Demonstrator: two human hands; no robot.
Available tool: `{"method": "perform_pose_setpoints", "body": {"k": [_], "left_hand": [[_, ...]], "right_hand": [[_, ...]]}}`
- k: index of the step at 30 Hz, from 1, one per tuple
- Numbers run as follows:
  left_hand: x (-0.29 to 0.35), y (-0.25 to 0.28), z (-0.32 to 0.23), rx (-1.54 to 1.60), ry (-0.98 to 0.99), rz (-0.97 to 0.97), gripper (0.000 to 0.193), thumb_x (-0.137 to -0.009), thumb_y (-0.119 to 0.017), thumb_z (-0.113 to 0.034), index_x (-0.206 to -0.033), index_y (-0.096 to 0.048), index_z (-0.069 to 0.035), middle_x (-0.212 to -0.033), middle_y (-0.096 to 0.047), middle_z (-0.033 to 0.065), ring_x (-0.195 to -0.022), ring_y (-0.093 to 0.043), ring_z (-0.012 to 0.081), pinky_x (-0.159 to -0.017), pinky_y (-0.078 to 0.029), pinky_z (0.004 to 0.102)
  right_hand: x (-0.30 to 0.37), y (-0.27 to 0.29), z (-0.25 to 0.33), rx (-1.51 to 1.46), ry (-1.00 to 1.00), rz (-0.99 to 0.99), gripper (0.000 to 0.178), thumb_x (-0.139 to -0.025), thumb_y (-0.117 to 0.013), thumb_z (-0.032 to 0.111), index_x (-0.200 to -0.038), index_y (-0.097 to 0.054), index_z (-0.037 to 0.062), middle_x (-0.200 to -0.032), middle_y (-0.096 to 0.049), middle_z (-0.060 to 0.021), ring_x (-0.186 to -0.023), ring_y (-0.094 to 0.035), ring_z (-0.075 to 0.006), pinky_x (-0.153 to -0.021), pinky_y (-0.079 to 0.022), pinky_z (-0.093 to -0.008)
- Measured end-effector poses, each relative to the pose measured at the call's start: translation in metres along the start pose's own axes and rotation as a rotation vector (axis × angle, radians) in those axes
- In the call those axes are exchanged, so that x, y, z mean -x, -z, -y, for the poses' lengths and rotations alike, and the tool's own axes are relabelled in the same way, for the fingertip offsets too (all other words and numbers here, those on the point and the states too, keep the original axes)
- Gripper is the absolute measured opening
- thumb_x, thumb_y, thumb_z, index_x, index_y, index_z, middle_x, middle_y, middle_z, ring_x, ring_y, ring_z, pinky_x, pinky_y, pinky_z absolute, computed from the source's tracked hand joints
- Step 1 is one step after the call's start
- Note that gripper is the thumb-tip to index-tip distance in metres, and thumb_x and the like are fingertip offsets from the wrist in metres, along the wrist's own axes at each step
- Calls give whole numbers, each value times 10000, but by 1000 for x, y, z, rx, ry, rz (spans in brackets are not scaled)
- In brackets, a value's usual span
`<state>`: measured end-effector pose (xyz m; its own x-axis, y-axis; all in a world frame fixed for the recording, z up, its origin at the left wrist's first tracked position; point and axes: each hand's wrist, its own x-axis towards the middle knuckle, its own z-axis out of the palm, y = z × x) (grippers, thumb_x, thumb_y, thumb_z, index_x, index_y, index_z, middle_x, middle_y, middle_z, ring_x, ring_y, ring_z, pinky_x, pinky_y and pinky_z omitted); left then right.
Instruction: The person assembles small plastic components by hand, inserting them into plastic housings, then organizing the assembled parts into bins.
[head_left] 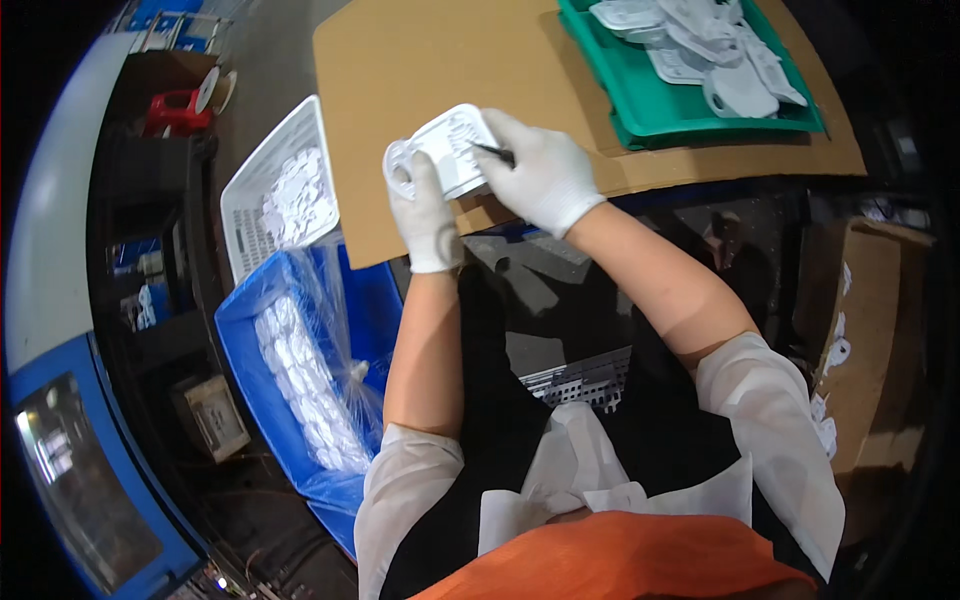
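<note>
Over the near edge of the cardboard sheet I hold a white moulded plastic part (pixel 437 148). It has a flat rectangular body with raised inner detail and a rounded loop at its left end. My left hand (pixel 426 215), in a white glove, is closed on the loop end, thumb on top. My right hand (pixel 545 178), also gloved, is closed round a slim black tool (pixel 494 153). The tool's tip points at the inner side of the part; whether it touches is too small to tell. The right fingers are by the part's right edge.
A green tray (pixel 690 130) of similar white parts sits at the far right on the cardboard (pixel 440 60). At left stand a white basket (pixel 240 190) of small white pieces and a blue bin (pixel 245 345) with bagged parts. A cardboard box (pixel 870 330) is at right.
</note>
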<state>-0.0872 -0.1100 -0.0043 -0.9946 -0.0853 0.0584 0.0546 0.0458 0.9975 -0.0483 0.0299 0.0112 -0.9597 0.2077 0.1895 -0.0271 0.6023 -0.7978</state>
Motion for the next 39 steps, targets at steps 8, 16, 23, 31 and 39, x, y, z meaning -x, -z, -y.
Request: {"method": "perform_pose_setpoints", "body": {"k": [8,16,23,31,39], "left_hand": [[6,3,-4,184,-99,141,466,-919,-609,-203,-1268,-438,54,-1159,-566,120,-1040,-558,186,-942,-437,341],[19,11,-24,83,-271,-89,514,-926,-510,-138,-1347,-322,87,-1243,-467,181,-1149,-474,228,-1010,-373,361],[52,-6,-25,-343,-1054,-76,604,-739,-626,-99,-1290,-417,37,-1208,-474,168,-1155,-461,317,-1011,-356,427],[70,-33,-30,-441,-1072,126,579,-600,-752,-39,-1141,-548,-36,-1158,-501,175,-1060,-493,365,-932,-394,461],[65,-47,-27,-394,-1105,276,954,-553,-868,-236,-1335,-370,-15,-1358,-343,276,-1217,-394,464,-995,-380,515]], "right_hand": [[-7,61,-23,171,-45,-245,308,-847,-614,329,-1080,-658,132,-933,-686,-139,-844,-662,-331,-735,-532,-400],[-6,187,-142,749,-406,-587,359,-876,-524,245,-1230,-582,236,-1350,-502,-77,-1129,-557,-319,-893,-484,-427],[1,231,-206,767,-477,-613,310,-890,-527,237,-1187,-613,223,-1353,-519,-15,-1166,-549,-261,-933,-467,-401],[-5,208,-151,767,-459,-677,285,-894,-577,316,-1121,-647,159,-1154,-639,-78,-1046,-607,-274,-854,-495,-385],[54,123,17,-368,-109,-251,168,-810,-707,101,-913,-638,-13,-794,-616,-1,-717,-547,-53,-650,-444,-211]]}}
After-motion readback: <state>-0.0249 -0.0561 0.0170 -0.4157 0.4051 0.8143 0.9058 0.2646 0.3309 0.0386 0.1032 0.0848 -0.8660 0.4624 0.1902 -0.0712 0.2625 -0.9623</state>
